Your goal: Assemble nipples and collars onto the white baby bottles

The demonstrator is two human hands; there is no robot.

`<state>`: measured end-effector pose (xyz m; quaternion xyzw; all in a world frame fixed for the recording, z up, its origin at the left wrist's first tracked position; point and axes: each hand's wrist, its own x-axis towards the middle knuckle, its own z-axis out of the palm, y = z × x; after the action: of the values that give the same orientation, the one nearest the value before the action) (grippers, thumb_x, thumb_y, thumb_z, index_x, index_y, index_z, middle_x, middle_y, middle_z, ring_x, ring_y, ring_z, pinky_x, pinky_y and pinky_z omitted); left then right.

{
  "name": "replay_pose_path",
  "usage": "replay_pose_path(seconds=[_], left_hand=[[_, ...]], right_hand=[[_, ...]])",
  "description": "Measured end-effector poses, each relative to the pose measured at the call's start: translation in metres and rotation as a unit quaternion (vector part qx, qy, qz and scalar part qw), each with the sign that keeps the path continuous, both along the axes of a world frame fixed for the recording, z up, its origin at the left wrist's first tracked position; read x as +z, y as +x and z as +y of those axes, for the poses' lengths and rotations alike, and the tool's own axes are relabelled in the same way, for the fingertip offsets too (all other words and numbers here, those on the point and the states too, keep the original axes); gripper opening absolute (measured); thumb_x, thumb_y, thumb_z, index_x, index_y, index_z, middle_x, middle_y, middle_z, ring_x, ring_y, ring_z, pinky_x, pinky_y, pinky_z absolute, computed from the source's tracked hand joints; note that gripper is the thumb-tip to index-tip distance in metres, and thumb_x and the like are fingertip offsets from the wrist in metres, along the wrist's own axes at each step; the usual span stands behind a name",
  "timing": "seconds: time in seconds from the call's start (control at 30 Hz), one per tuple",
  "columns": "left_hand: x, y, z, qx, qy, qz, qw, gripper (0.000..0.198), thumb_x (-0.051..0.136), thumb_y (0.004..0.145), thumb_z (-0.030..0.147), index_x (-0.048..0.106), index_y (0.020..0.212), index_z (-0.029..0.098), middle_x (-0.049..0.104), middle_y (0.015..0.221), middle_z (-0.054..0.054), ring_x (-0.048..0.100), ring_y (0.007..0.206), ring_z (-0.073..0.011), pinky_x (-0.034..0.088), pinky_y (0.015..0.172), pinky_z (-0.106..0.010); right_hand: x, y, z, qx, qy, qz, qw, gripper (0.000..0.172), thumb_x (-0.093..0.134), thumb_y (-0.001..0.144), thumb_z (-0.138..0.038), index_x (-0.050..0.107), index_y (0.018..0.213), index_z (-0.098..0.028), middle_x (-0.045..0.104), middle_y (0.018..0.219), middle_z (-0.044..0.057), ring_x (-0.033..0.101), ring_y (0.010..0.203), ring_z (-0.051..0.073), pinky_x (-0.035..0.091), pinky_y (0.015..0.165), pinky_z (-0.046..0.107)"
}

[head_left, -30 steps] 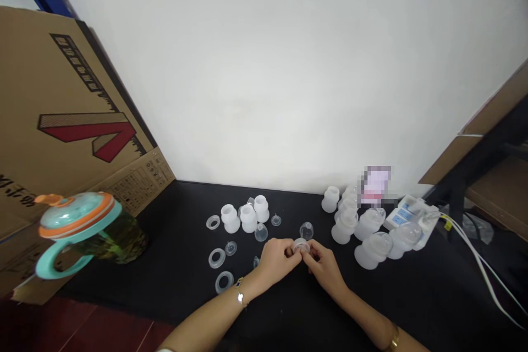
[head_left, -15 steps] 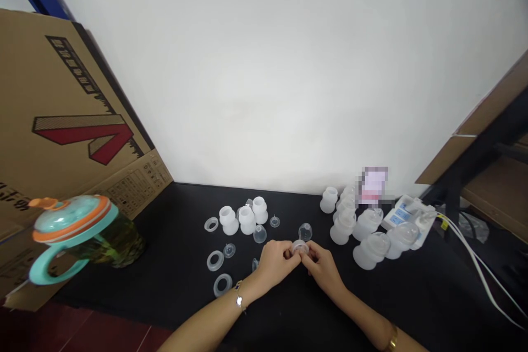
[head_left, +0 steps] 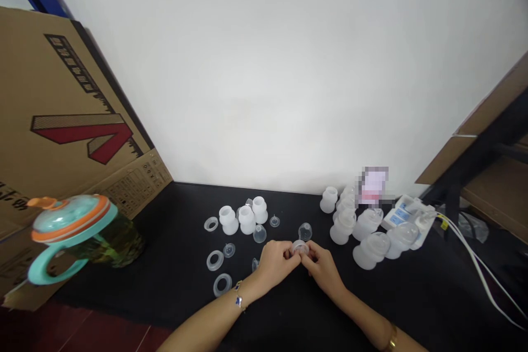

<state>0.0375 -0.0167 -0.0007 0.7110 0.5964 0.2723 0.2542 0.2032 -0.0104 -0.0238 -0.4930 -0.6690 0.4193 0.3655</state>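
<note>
Between them, my left hand (head_left: 278,261) and my right hand (head_left: 324,268) grip a translucent bottle collar ring (head_left: 300,246), fingers closed on its two sides; whether a nipple sits inside it I cannot make out. Just beyond it a clear dome cap (head_left: 305,231) rests on the black table. Left of my hands stand several white open-topped baby bottles (head_left: 247,221), with another clear cap (head_left: 259,234) in front. Loose collar rings (head_left: 223,285) and clear silicone nipples (head_left: 229,250) lie nearer. A small clear piece (head_left: 255,264) is partly hidden behind my left wrist.
On the right stand several bottles with clear caps (head_left: 372,250), beside a white power strip (head_left: 406,214) with cables. A teal-lidded jug (head_left: 88,231) and a large cardboard box (head_left: 74,104) are at the left. A white wall (head_left: 268,77) rises behind the black table (head_left: 173,264).
</note>
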Motion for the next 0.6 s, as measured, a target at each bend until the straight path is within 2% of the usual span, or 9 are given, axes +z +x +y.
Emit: replay_pose_path(seconds=[0.6], left_hand=[[0.0022,-0.0002,-0.0015,-0.01,0.002,-0.029,1.0,0.035,0.058,0.081,0.031,0.047,0.051,0.017,0.038,0.047,0.006,0.035,0.048,-0.0079,0.018,0.051,-0.026]], right_hand=[[0.0032,-0.0004,-0.0015,-0.002,0.007,-0.01,1.0,0.03,0.054,0.089,-0.042,0.054,0.068,-0.02,0.04,0.056,-0.006,0.041,0.051,0.012,0.032,0.047,0.022]])
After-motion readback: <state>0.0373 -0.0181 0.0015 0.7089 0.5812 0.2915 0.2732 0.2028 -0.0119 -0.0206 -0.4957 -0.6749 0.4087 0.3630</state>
